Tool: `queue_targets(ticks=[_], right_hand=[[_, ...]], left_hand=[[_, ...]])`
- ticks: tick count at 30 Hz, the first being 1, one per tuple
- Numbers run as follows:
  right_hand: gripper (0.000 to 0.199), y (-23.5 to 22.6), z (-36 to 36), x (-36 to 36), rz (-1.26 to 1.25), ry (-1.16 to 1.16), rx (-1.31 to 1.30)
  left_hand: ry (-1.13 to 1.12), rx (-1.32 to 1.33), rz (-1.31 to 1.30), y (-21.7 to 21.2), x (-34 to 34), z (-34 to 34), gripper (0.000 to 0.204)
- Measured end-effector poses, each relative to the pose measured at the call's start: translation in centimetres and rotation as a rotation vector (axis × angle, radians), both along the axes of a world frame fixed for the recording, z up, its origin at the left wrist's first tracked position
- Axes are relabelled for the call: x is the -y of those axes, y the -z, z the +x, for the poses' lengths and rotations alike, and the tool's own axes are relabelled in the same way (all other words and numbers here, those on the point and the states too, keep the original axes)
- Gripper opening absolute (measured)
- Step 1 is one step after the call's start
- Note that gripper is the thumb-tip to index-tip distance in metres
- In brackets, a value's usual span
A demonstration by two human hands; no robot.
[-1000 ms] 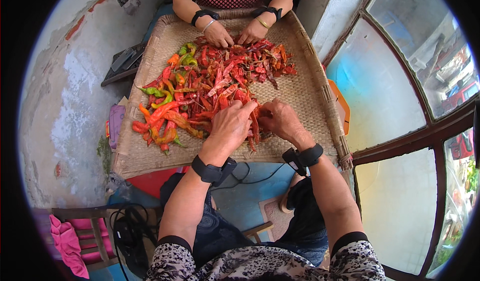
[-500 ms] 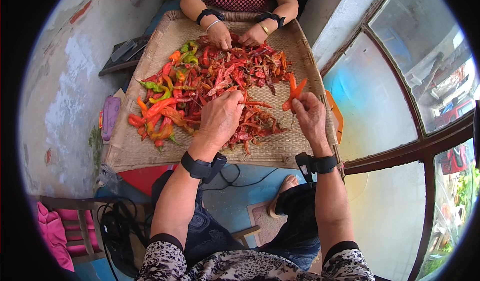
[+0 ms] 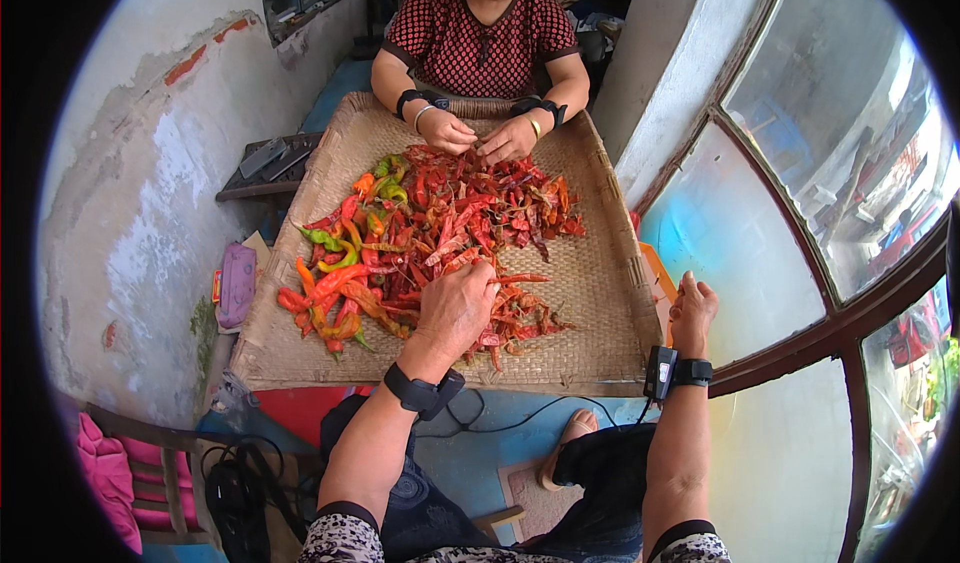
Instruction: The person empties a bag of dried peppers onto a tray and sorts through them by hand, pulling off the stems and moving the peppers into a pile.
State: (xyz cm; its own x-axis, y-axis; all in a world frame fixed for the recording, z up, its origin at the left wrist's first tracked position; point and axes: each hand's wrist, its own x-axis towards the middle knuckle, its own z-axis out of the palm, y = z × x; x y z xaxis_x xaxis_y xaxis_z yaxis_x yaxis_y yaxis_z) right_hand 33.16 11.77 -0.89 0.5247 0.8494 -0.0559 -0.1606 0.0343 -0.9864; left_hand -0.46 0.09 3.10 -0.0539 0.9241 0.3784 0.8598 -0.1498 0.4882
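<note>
My left hand (image 3: pixel 456 308) is closed over the near part of the pile, with a thin red chili pepper (image 3: pixel 522 278) sticking out to the right from its fingers. Beyond the right rim of a woven tray (image 3: pixel 610 338), my right hand (image 3: pixel 692 315) is raised beside an orange container (image 3: pixel 657 283). Its fingers are loosely bent and slightly apart, and no pepper shows in them. Dried red chili peppers (image 3: pixel 470 218) cover the tray's middle. Fresher orange, red and green peppers (image 3: pixel 340 283) lie on its left side.
Across the tray, another person's hands (image 3: pixel 480 143) meet at the pile's far edge. A purple pouch (image 3: pixel 237 283) lies by the left wall. Framed window panes (image 3: pixel 750 233) rise at the right. Black cables (image 3: pixel 465 418) run below the tray, near my legs.
My right hand has moved right, from over the tray to past its rim, and the orange-red peppers it held are out of sight. My left hand stays at the pile. The view has tilted up.
</note>
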Motion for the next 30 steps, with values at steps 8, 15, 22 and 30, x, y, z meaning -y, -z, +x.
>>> queue_targets(ticks=[8, 15, 22, 30], right_hand=[[0.042, 0.1, -1.1, -0.1, 0.126, 0.053, -0.052], [0.029, -4.1, -9.9, 6.0, 0.356, -0.727, 0.858], [0.014, -2.6, -13.6, 8.6, 0.420, -0.816, 1.298], [0.026, -4.1, -12.8, 8.1, 0.307, -0.894, 0.877]], left_hand=[[0.018, 0.014, 0.042, -0.2, -0.2, -0.1, 0.011], [0.078, -0.028, 0.001, 0.6, 0.0, 1.0, 0.010], [0.141, -0.026, 0.062, 1.0, 0.0, 1.5, 0.010], [0.118, 0.128, 0.077, -0.3, -0.4, 0.4, 0.010]])
